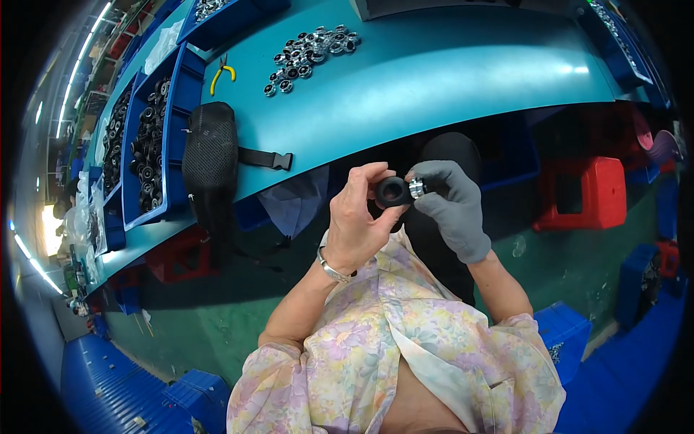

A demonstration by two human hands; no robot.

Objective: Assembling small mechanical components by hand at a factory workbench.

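My bare left hand (pixel 356 217) pinches a black rubber ring (pixel 392 192) between thumb and fingers, its hole turned toward me. Close beside it, my right hand (pixel 453 210) in a grey glove grips a small shiny metal hub (pixel 417 188) by its edge. Ring and hub sit side by side above my lap, very near each other; whether they touch I cannot tell. On the teal table ahead lies a loose pile of similar metal hubs (pixel 311 54) with dark centres.
Blue bins (pixel 176 137) of black round parts stand at the left. Near them are yellow-handled pliers (pixel 225 72) and a black mesh bag (pixel 211 145) with a buckled strap. A red stool (pixel 585 194) stands at right; a blue crate (pixel 560 336) sits low beside me.
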